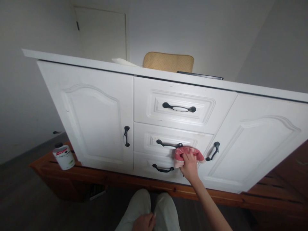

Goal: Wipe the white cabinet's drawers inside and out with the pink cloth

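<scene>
Head view is filled by a white cabinet [101, 112] standing on a brown wooden base [120, 179]. At the far left, a white bottle [64, 156] with a dark cap and a red-and-green label is seen standing upright on that base, just beside the cabinet's left door [91, 118]. A black handle [126, 136] is fixed upright near that door's right edge. At the bottom of the view, the left hand [143, 222] is rested on the person's light-trousered knee [141, 205], fingers loosely curled and nothing held in it. In the middle, three drawers are stacked: the top drawer [178, 102] with a black-and-white handle [179, 107], the middle drawer [168, 141] and the bottom drawer [156, 163], each with a dark handle. A red cloth [189, 153] is clasped by the right hand [189, 166] and pressed against the right end of the middle drawer front, touching the end of that drawer's handle [168, 144]. Further right, the right door [252, 144] is seen with its black handle [214, 150] just beside the cloth. On the cabinet top, a tan cushion-like item [168, 62] and a flat dark object [199, 75] are partly visible.
</scene>
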A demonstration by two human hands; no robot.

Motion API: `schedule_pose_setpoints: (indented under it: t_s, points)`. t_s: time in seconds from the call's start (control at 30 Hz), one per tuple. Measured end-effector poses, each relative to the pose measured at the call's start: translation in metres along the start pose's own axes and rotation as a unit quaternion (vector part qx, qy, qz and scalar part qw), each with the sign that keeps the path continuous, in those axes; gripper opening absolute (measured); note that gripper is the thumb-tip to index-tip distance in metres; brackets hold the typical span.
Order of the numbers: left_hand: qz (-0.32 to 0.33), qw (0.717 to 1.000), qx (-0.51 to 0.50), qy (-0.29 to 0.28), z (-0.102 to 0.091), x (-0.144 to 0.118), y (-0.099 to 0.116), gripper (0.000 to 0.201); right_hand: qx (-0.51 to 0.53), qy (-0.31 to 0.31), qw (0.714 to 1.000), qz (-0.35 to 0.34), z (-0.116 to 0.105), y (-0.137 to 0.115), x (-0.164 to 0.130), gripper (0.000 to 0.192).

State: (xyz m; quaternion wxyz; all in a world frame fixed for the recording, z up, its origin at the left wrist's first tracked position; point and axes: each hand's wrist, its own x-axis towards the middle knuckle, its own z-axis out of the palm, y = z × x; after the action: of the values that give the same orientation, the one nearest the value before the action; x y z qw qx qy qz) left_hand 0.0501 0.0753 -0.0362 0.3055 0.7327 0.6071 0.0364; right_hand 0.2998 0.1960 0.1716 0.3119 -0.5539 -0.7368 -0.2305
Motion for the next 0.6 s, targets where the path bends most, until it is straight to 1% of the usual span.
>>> schedule_pose_setpoints:
  t_s: [0.07,0.17,0.33,0.4,0.43,0.47,0.5,0.53,0.57,0.6]
  points:
    - [-0.002,1.0,-0.006,0.005,0.001,-0.003,0.002,0.047,0.007,0.02,1.0,-0.02,-0.015,0.022,0.003,0.018]
    - [0.0,1.0,-0.022,0.02,-0.001,-0.009,0.007,0.048,0.042,0.056,0.997,-0.042,-0.041,0.036,0.027,0.012]
    - [0.015,0.999,-0.024,0.042,-0.008,-0.019,0.012,0.051,0.153,0.112,0.982,-0.003,-0.09,0.033,0.088,0.005]
    - [0.018,0.998,-0.021,0.049,-0.01,-0.02,0.012,0.051,0.21,0.128,0.969,0.033,-0.104,0.027,0.097,0.006]
    - [0.019,0.998,-0.019,0.052,-0.01,-0.019,0.011,0.051,0.248,0.13,0.958,0.062,-0.107,0.023,0.096,0.007]
    - [0.018,0.998,-0.019,0.054,-0.009,-0.019,0.011,0.051,0.295,0.127,0.941,0.105,-0.109,0.018,0.09,0.009]
    - [0.015,0.998,-0.021,0.054,-0.008,-0.018,0.01,0.051,0.353,0.126,0.913,0.164,-0.108,0.012,0.081,0.014]
    - [0.014,0.998,-0.027,0.054,-0.007,-0.018,0.009,0.05,0.419,0.13,0.868,0.233,-0.105,0.006,0.066,0.02]
    - [0.014,0.997,-0.042,0.058,-0.006,-0.017,0.008,0.049,0.485,0.134,0.808,0.306,-0.099,-0.002,0.048,0.026]
    - [0.015,0.995,-0.069,0.066,-0.005,-0.015,0.006,0.049,0.544,0.147,0.736,0.376,-0.092,-0.011,0.026,0.031]
